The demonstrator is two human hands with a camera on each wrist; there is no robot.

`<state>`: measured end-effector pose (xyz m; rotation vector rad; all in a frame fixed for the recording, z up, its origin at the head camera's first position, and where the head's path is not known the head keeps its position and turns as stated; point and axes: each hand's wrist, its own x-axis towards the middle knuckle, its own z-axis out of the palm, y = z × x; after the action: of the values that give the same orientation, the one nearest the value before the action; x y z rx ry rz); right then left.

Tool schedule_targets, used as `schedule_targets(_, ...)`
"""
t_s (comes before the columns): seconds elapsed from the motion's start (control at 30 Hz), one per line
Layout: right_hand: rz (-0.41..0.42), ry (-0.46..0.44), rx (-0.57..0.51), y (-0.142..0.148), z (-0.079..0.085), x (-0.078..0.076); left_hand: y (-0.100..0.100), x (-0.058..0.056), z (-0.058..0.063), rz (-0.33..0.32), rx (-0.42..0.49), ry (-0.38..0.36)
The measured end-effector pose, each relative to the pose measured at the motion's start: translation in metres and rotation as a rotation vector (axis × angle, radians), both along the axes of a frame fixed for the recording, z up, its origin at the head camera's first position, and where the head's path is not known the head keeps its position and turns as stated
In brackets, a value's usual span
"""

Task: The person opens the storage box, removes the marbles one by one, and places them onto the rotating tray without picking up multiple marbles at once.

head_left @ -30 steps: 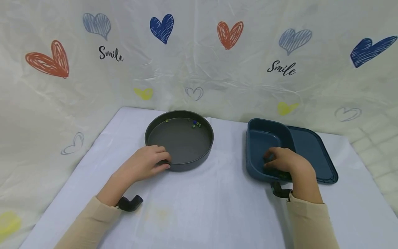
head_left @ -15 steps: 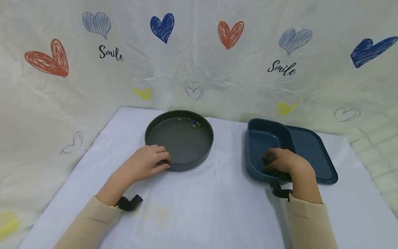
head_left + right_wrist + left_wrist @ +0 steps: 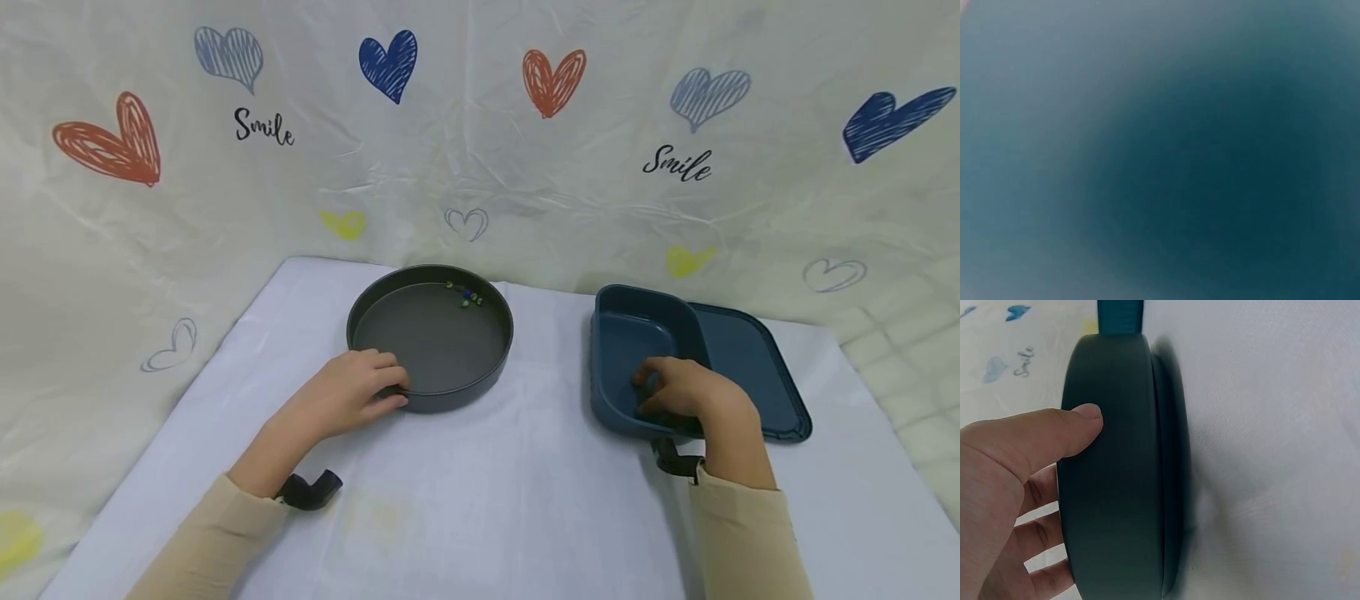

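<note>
My left hand (image 3: 356, 392) grips the near-left rim of a round dark cake pan (image 3: 427, 350). In the left wrist view its thumb (image 3: 1063, 434) presses the outer wall (image 3: 1113, 487), while the other fingers go over the rim, partly hidden. Several tiny green beads (image 3: 466, 303) and a blue bead (image 3: 467, 294) lie by the pan's far right wall. On the right, my right hand (image 3: 686, 392) reaches down into a deep blue box (image 3: 633, 337), fingers bent downward. I cannot tell whether these fingers hold anything. Only blurred blue box wall (image 3: 1229, 187) fills the right wrist view.
A flat blue lid (image 3: 750, 367) lies to the right of the box, which overlaps it in the head view. Both containers stand on a white tablecloth (image 3: 525, 492). Behind rises a pale sheet (image 3: 465, 167) printed with hearts.
One small green bead in the pan has rolled rightward along the far wall, towards the other beads. Both hands stay in nearly the same places.
</note>
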<state>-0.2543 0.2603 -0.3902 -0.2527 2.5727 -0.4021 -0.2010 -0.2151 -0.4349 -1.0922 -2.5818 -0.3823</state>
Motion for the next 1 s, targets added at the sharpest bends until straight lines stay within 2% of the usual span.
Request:
schedule_targets(0.43,0.002,-0.025,-0.003,0.0029,-0.0034,-0.0013,0.0002,-0.0017,-0.0024,-0.007,-0.001,0.013)
schedule_targets(0.83,-0.011,-0.085,-0.006,0.0035,-0.0032,0.0024,-0.0002,-0.0017,-0.0029,-0.002,0.0,0.009)
schedule_targets(1.0,0.001,-0.065,-0.005,0.0013,-0.0049,0.0016,-0.0003,-0.0008,-0.0025,0.005,-0.004,0.003)
